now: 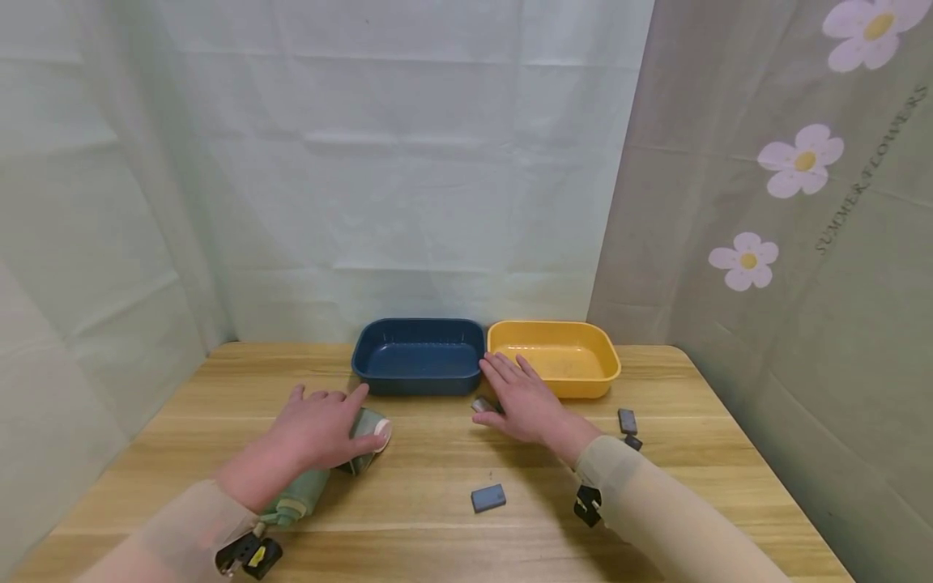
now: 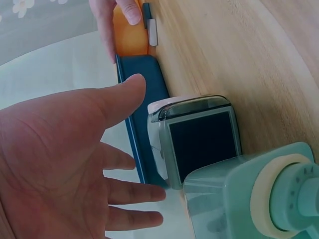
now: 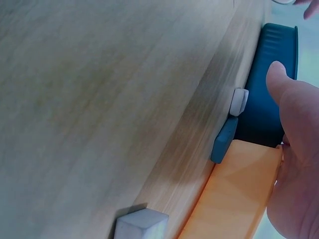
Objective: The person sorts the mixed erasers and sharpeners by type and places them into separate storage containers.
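Observation:
My left hand [image 1: 317, 429] is spread, fingers extended, over a pale green boxy thing with a dark flat panel [image 2: 204, 134] and a white round end. Nothing lies in its palm in the left wrist view. Closer to me lies a green bottle [image 1: 302, 492] with a cream ring [image 2: 261, 196] at its neck, partly covered by that arm. My right hand [image 1: 525, 402] reaches to the front rims of the trays with straight fingers. By its thumb are a pale small block [image 3: 239, 102] and a dark bluish block [image 3: 225, 139], partly hidden from the head view.
A dark blue tray [image 1: 415, 385] and a yellow tray [image 1: 583, 389] stand side by side at the back of the wooden table [image 1: 415, 518]. One grey block [image 1: 488, 498] lies in front; another grey block [image 1: 627, 420] and a black piece [image 1: 633, 442] lie right.

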### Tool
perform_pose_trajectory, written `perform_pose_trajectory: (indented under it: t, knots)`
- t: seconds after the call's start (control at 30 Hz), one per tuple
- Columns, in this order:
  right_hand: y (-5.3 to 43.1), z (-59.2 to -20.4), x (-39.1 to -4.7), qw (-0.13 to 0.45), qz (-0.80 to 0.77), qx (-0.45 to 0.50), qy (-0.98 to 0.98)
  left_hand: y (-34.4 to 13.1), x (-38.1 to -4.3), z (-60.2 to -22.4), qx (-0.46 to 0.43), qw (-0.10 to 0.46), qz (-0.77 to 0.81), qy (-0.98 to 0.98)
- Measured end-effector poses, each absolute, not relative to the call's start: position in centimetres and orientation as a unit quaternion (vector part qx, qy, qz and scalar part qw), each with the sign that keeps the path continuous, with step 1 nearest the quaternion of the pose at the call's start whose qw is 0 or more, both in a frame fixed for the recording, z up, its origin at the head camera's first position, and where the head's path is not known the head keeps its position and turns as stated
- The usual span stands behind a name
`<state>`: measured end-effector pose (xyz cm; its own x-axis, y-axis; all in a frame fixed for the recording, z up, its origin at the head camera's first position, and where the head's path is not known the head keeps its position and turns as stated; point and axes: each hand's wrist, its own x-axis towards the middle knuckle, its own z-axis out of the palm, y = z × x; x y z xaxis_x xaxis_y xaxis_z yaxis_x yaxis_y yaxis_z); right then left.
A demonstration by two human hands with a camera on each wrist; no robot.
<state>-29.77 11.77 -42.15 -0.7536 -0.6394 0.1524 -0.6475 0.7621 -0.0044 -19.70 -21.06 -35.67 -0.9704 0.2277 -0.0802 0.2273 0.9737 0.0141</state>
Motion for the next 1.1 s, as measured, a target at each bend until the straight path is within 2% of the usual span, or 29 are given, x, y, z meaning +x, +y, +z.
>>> perform_pose_trajectory:
  t: [0.8,1.1]
  knots:
    - [11.9,-42.22,-29.86,0.072,0.023,0.347,-0.935,-21.78,-19.52,-36.4,0.1,0.082,-0.013,0.992]
    - [11.96,-42.22,-29.82,0.069,0.025,0.346,-0.935,-21.21,-19.36,-36.66,0.11,0.07,-0.003,0.991]
